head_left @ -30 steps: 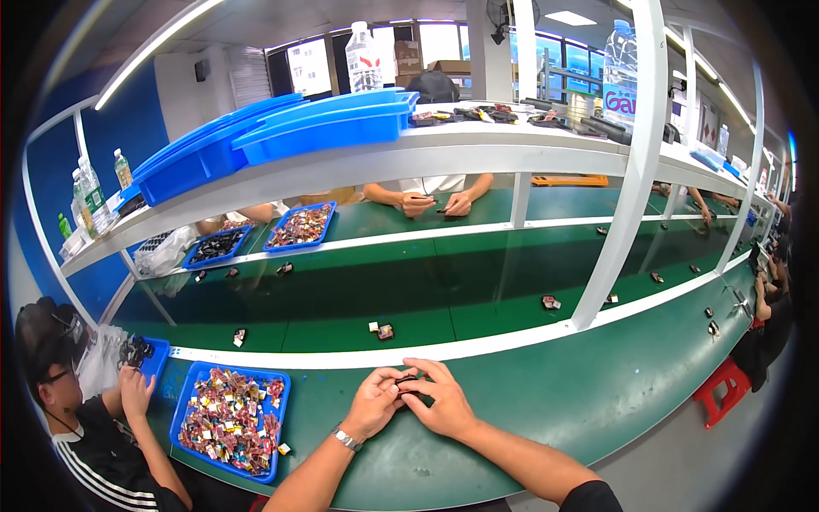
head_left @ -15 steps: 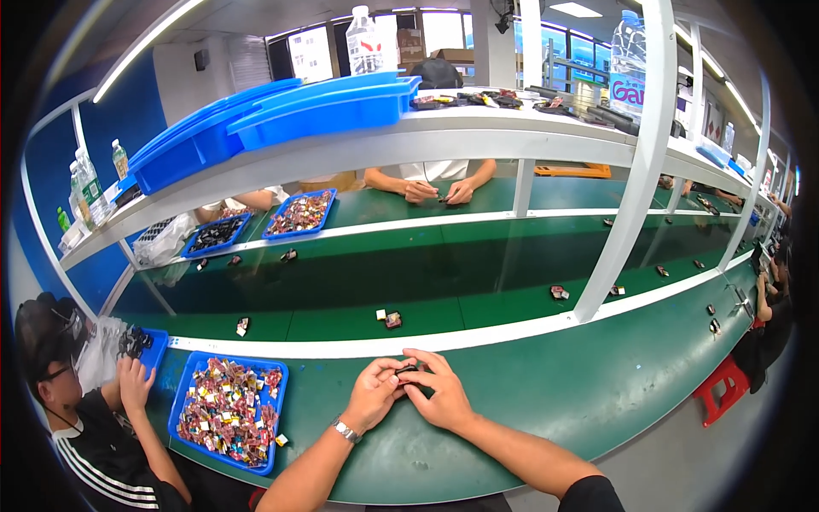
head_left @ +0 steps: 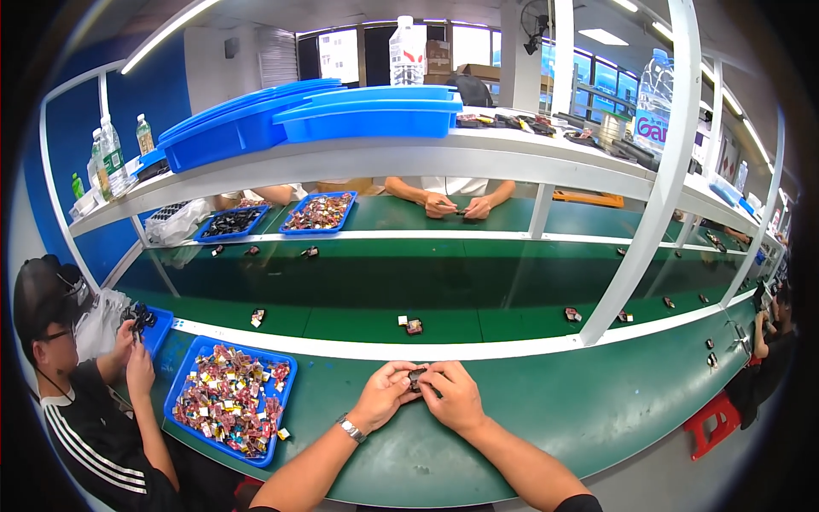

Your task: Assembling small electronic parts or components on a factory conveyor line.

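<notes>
Black part: small, between both hands, above the worktop (head_left: 529,427); its long axis is too covered to tell.
Left hand (head_left: 382,399): fingers curled nearly together, gripping the part's left side.
Right hand (head_left: 454,399): fingers bent in, pinching its right side.
Nearer hand: neither; both touch it.
Blue tray (head_left: 182,375): left of both hands, filled with small pieces (head_left: 229,399).

Tray (head_left: 287,394) bars hands (head_left: 453,398) leftward (right free).
</notes>
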Tool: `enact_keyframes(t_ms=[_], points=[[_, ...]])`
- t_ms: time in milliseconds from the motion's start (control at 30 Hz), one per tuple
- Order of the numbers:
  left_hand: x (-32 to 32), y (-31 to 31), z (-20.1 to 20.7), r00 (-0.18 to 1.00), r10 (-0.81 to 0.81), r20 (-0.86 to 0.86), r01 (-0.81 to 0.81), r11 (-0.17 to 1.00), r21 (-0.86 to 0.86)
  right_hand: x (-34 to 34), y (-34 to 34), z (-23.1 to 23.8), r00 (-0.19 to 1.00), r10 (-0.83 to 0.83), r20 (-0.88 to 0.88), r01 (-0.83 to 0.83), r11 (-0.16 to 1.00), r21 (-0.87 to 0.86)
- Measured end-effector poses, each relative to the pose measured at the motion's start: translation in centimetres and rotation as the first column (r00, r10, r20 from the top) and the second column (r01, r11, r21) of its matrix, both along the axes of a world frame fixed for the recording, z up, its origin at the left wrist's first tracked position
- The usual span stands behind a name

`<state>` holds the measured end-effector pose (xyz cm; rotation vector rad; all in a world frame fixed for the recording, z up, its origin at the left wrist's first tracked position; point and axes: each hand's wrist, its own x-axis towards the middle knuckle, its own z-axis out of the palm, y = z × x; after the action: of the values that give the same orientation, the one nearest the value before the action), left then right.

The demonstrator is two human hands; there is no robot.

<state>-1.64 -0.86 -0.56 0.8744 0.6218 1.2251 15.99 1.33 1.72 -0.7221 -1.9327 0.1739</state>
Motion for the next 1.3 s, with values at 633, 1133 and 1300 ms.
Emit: enact_keyframes(t_ms=[633,1133,1300], points=[[0.3,0.0,0.1,0.996,-0.002,-0.087,-0.002,0.999,-0.051,-0.4,-0.3,-0.4,0.99,-0.101,0.101,0.1,0.995,0.021],[0.9,0.0,-0.6,0.932,0.188,-0.309,-0.171,0.982,0.081,-0.3,0.0,-0.8,0.986,0.049,-0.16,-0.108,0.916,-0.385],[0.5,0.0,-0.5,0.952,0.144,-0.27,-0.121,0.988,0.099,-0.3,-0.1,-0.1,0.972,0.041,-0.231,-0.135,0.902,-0.409]])
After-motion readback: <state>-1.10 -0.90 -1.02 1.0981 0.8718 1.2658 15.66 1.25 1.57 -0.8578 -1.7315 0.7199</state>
